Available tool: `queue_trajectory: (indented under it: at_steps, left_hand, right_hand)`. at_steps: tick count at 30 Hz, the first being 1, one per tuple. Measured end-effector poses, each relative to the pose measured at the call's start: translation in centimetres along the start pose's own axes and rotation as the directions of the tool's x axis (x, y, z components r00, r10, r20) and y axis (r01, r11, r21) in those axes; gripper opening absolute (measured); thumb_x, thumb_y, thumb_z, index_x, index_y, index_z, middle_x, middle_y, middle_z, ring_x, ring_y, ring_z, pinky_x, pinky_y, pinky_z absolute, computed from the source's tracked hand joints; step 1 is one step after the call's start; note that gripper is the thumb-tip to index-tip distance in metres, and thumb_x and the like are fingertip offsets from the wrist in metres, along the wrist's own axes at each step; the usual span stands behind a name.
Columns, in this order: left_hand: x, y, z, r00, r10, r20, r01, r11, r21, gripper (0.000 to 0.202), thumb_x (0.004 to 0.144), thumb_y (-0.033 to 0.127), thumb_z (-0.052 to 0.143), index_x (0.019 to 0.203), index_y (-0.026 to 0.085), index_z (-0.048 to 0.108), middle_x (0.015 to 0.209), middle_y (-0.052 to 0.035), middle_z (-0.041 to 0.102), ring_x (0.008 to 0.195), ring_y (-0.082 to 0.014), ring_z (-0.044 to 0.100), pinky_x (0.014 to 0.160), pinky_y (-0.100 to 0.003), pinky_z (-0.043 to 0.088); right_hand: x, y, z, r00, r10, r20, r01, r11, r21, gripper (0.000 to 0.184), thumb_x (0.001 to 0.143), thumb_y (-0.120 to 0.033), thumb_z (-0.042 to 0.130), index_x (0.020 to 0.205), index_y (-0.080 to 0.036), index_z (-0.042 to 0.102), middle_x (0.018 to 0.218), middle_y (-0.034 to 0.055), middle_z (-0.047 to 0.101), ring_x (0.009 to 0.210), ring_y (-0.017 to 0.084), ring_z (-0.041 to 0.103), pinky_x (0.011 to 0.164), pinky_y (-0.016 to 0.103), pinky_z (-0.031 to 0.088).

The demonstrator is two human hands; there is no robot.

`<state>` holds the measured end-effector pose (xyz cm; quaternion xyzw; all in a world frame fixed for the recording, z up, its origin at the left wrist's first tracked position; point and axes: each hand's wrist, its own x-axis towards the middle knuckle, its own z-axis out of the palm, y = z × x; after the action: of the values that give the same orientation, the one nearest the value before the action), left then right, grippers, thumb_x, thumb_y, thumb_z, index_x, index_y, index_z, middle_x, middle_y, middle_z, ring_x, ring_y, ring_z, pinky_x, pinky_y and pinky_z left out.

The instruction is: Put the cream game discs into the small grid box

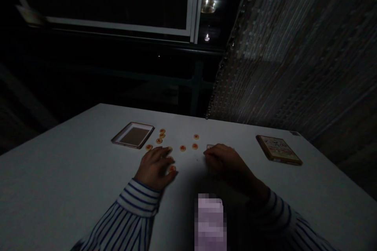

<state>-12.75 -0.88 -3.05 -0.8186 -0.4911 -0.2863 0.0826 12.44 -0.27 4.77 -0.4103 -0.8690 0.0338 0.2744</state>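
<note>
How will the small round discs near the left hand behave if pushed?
The discs lie flat and look thin, so they would probably slide on the smooth table rather than roll. They seem small and light, and may be fiddly to lift. The dim light hides their material.

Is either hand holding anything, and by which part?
Left hand lies flat over round pieces, visibly gripping none. Right hand is curled; too dark to tell.

Level: very dim and grainy throughout.
Source: two small glaring lights far beyond the fingertips, in the dark window.
Shadow: the darkest patch of table lies behind the fingers of the right hand, toward the wrist.
Edges: window frame bends; sleeves soft.
</note>
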Motion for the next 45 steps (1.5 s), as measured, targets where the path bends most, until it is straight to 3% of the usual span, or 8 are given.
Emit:
queue_trajectory:
  at_steps: [10, 24, 32, 45]
  left_hand:
    - [-0.7, -0.4, 0.5, 0.998, -0.041, 0.043, 0.037, 0.995, 0.092, 0.032, 0.062, 0.046, 0.060, 0.087, 0.028, 0.066, 0.112, -0.0065, 0.056, 0.108, -0.0316, 0.044, 0.088, -0.051, 0.035]
    - [-0.8, -0.8, 1.1, 0.999, -0.023, 0.022, 0.022, 0.998, 0.061, 0.026, 0.059, 0.043, 0.063, 0.079, 0.027, 0.068, 0.107, -0.0088, 0.058, 0.103, -0.0323, 0.047, 0.085, -0.051, 0.037]
    - [-0.5, -0.9, 1.0, 1.000, 0.020, 0.002, -0.020, 0.998, 0.055, 0.027, 0.062, 0.037, 0.061, 0.087, 0.026, 0.065, 0.109, -0.0069, 0.057, 0.105, -0.0289, 0.046, 0.086, -0.048, 0.037]
    - [0.8, 1.1, -0.4, 0.995, 0.038, -0.091, -0.037, 0.999, 0.014, 0.028, 0.070, 0.034, 0.055, 0.096, 0.023, 0.060, 0.108, -0.0077, 0.059, 0.104, -0.0264, 0.049, 0.089, -0.049, 0.034]
  right_hand:
    - [0.2, 0.1, 3.3, 0.991, -0.121, 0.049, 0.119, 0.992, 0.033, 0.017, 0.080, -0.020, 0.045, 0.087, -0.018, 0.061, 0.081, 0.0040, 0.063, 0.075, 0.014, 0.055, 0.067, 0.028, 0.040]
    - [0.0, 0.4, 3.1, 0.993, -0.111, 0.033, 0.108, 0.992, 0.068, 0.017, 0.078, -0.020, 0.047, 0.089, -0.017, 0.059, 0.080, 0.0042, 0.063, 0.072, 0.014, 0.055, 0.064, 0.028, 0.040]
    - [-0.1, 0.9, 3.2, 0.993, -0.118, 0.021, 0.116, 0.992, 0.055, 0.017, 0.080, -0.021, 0.046, 0.090, -0.019, 0.059, 0.081, 0.0041, 0.062, 0.073, 0.014, 0.055, 0.064, 0.028, 0.039]
    - [0.4, 0.8, 1.2, 0.999, -0.035, 0.024, 0.035, 0.999, 0.010, 0.018, 0.079, -0.022, 0.047, 0.090, -0.019, 0.061, 0.084, 0.0047, 0.063, 0.078, 0.016, 0.056, 0.070, 0.030, 0.041]
